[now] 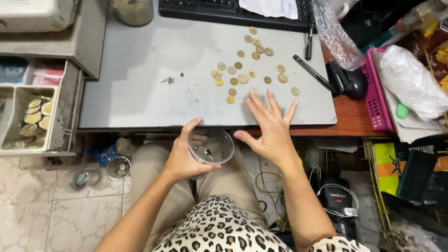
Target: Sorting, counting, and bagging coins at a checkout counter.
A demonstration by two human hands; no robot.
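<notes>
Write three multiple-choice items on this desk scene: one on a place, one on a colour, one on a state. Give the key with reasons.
1. Where is the clear plastic cup?
A. on the grey desk top
B. in the left hand, below the desk edge
C. inside the pink basket

2. What colour is the basket at the right?
A. pink
B. blue
C. white

3. How is the right hand?
A. closed in a fist
B. open, fingers spread
C. gripping a pen

Key: B, the left hand wraps the cup under the desk top; A, its lattice wall is pink; B, the fingers fan out beside the coins.
</notes>
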